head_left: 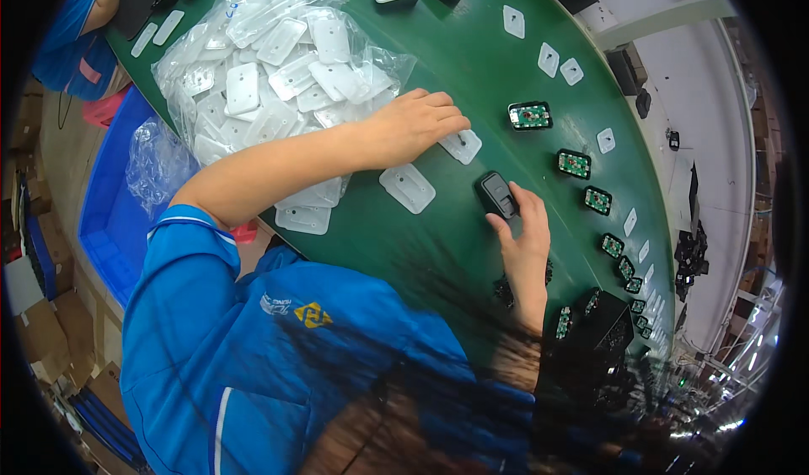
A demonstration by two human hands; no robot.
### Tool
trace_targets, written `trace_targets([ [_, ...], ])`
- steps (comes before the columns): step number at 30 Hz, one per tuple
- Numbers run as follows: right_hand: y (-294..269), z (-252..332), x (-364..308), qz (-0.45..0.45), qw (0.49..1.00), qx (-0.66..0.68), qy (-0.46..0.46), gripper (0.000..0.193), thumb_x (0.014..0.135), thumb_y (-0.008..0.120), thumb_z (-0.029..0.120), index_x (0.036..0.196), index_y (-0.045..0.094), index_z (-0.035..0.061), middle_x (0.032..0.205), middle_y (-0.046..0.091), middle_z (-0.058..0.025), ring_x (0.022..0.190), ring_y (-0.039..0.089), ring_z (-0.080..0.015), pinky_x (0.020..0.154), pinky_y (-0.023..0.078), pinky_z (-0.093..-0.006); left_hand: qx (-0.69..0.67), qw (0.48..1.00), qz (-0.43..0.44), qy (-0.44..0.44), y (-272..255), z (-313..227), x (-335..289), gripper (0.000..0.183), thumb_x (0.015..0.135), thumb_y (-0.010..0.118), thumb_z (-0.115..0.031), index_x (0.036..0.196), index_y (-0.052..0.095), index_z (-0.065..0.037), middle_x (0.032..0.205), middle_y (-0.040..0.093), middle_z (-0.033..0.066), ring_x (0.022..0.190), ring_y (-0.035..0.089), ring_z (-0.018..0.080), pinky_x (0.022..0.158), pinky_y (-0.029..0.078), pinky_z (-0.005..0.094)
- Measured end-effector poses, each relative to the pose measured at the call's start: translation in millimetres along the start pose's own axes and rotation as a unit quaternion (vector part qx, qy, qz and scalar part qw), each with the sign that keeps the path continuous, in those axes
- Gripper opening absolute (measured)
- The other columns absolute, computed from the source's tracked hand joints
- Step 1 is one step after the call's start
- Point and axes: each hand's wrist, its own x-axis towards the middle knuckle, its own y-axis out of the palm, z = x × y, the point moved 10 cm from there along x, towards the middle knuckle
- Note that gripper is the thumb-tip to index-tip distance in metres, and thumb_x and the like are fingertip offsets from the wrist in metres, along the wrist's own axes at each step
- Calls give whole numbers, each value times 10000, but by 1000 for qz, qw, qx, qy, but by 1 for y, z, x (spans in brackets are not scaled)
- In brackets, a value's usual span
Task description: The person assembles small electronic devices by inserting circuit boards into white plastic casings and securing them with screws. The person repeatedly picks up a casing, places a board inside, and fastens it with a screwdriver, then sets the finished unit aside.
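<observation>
My left hand (pixel 413 129) reaches across the green table with its fingers close together and bent. Its fingertips meet the edge of a white plastic cover plate (pixel 463 147); the thumb is hidden. Another white plate (pixel 408 188) lies flat just nearer to me. On the right, my right hand (pixel 528 243) has its thumb and fingers round the near end of a small black plastic casing (pixel 495 194) with a recessed slot. Under my left forearm spreads a clear plastic bag (pixel 388 64) heaped with white plates (pixel 243 88).
Black housings with green circuit boards (pixel 574 164) curve along the table's right side, with white plates (pixel 606 140) beside them. A black box (pixel 600 327) stands near my right wrist. A blue bin (pixel 109 209) is at the left. Another person's blue sleeve (pixel 66 11) shows far left.
</observation>
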Motion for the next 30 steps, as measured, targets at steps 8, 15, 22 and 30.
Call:
trace_targets([
  [8,6,36,28,-74,994,43,-68,406,773,703,86,1151,570,15,1089,608,-146,1003,581,-309,868,461,-384,-202,976,-67,-55,-18,15,-13,515,746,522,84,1236,510,-74,1303,516,93,1211,468,271,976,401,394],
  [15,28,45,56,-40,994,38,-98,400,773,703,97,1144,577,19,1100,610,-136,1010,581,-297,868,467,-379,-167,986,-4,-29,-8,15,-21,611,730,486,127,1294,503,-109,1411,433,53,1320,376,240,1045,345,399],
  [22,33,51,58,-27,993,20,-114,395,780,690,93,1156,578,44,1111,605,-112,1006,578,-281,832,484,-373,-133,989,52,-29,0,13,-23,590,755,481,99,1301,512,-121,1415,433,34,1325,373,225,1061,325,408],
  [30,48,58,53,-56,992,-39,-110,396,788,677,86,1171,578,72,1109,593,-99,994,569,-266,787,499,-361,-42,999,22,15,-8,6,-27,458,817,522,-59,1275,506,-61,1367,474,81,1235,470,227,1017,371,396],
])
